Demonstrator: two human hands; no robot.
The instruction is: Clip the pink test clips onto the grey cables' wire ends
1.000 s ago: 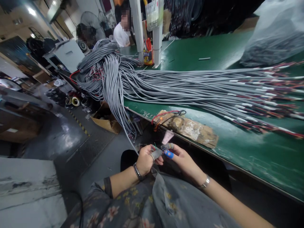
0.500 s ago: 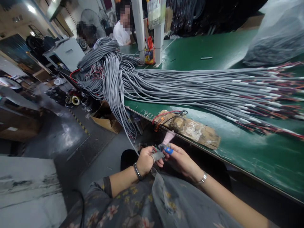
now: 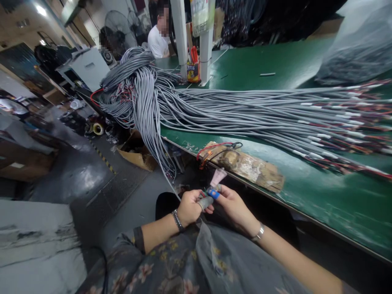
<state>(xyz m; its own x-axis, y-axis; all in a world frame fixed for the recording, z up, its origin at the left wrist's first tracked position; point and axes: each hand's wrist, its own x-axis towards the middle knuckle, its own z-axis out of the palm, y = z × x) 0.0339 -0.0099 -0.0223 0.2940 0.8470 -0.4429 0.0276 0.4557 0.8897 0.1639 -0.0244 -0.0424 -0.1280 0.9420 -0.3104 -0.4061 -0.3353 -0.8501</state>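
Both my hands meet just off the bench's front edge. Between the fingers of my left hand [image 3: 191, 207] is the end of a grey cable [image 3: 173, 188], with thin coloured wires [image 3: 204, 192] poking out; a grey wrap covers its thumb. My right hand [image 3: 234, 204], with a blue band around one digit, pinches at the same wire ends, and its fingertips touch those of the left. Exactly which wire it grips is too small to make out. The cable runs up to a grey cable bundle [image 3: 143, 94] hanging over the bench edge.
Many grey cables with stripped ends [image 3: 324, 143] stretch across the green bench [image 3: 330, 204]. A stained board [image 3: 251, 167] with red and black leads lies at the front edge. A cardboard box [image 3: 137, 153] stands on the floor below. A person [image 3: 157, 41] sits behind the bench.
My fingers have shifted slightly around the wire ends, the left thumb pressing further over them. Less of the coloured wires shows. Both hands stay in nearly the same place.
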